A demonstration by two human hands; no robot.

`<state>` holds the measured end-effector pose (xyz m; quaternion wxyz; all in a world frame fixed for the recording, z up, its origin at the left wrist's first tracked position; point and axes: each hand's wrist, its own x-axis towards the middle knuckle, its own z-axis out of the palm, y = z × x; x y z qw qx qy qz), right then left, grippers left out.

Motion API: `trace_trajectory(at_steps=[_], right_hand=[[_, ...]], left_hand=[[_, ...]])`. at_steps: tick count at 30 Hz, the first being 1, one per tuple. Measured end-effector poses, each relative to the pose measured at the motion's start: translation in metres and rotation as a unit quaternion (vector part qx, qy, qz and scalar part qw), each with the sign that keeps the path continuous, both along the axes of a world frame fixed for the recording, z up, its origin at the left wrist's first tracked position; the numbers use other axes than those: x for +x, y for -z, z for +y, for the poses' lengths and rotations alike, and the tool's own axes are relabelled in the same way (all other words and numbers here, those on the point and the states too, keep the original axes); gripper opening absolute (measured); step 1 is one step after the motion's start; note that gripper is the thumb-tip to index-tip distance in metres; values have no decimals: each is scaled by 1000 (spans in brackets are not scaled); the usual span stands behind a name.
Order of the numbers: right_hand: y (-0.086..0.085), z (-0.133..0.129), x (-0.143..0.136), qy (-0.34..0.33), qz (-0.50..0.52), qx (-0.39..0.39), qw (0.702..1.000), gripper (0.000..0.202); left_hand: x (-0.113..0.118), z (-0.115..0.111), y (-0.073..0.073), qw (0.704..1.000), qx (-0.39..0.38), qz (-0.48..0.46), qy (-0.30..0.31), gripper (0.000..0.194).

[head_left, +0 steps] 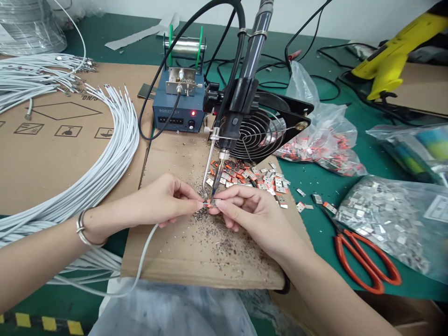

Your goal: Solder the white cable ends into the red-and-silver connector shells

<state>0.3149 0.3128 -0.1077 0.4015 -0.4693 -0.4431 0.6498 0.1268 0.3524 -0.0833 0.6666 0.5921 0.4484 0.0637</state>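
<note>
Under the tip of a mounted soldering iron [219, 175], both hands meet over a cardboard sheet [168, 261]. My left hand [171, 200] pinches the end of a white cable [145, 254], which hangs down from beneath the fingers and curves left. Closed on a small metal connector with orange on it [213, 203], my right hand [241, 207] faces the left one. The iron's tip touches or nearly touches the connector; the exact contact is too small to tell. A thin bent metal tube [209, 163] comes down beside the tip.
Loose connectors [269, 179] lie behind my right hand, near a black fan [255, 133]. A blue solder feeder [178, 109] stands at the back. Bundled white cables [122, 154] lie left. Orange-handled scissors [367, 261], a bag of metal parts [385, 219] and a yellow tool [392, 56] are right.
</note>
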Motion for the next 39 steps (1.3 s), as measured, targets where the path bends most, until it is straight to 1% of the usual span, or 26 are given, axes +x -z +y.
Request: trace_trajectory(at_steps=[9,20,27,32,36,39], right_hand=[[0,-1,1,7,11,-8,1000,16],[0,0,1,1,18,1,1000,13],[-2,0,1,1,17,8,1000,15],[-2,-1,1,-4,23,11,1000,12],[-2,0,-1,-1,18,10,1000,13],[-2,1,-1,3,13,5,1000,15]], left_hand=[[0,-1,1,1000,7,-7,-8,18],[2,-3,0,1000,11,-11,-17,18],[-1,-4,0,1000,14,-4,-12,19],[0,-3,1,1000,8,-8,-10,19],[0,-3,-2,1000,11,-4,-8,20],[2,-3,-7,1000,6,17,-4,19]])
